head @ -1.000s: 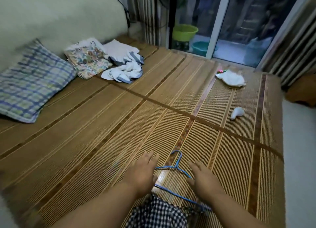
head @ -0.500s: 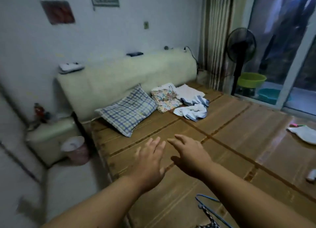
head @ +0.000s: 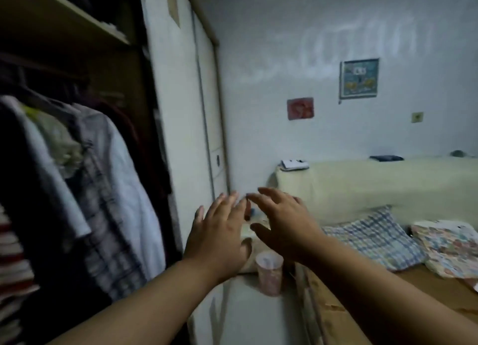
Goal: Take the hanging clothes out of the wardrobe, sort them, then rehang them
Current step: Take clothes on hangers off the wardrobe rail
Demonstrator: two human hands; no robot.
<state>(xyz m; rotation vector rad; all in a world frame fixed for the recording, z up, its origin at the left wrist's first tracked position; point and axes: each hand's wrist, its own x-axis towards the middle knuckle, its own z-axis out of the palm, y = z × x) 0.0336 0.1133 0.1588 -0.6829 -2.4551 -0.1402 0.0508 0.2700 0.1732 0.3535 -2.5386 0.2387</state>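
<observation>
The open wardrobe [head: 77, 34] fills the left side. Several garments hang inside it: a pale blue-white shirt [head: 129, 189] at the front, a grey checked shirt [head: 103, 228] beside it, darker clothes and a red-striped piece [head: 13, 254] further left. My left hand [head: 219, 233] and my right hand [head: 282, 225] are raised side by side in mid-air, just right of the wardrobe opening. Both have spread, straight fingers and hold nothing. Neither touches the clothes.
A white sliding wardrobe door [head: 181, 137] stands behind my hands. A pink bin [head: 269, 272] sits on the floor beside the bed edge [head: 323, 306]. A checked pillow [head: 375, 236] and a floral cloth [head: 445, 246] lie on the bed by the cream headboard [head: 375, 184].
My view has swung left from the bed mat to the open wardrobe. The blue hanger and checked garment left on the mat are out of sight. Both hands stay raised and empty.
</observation>
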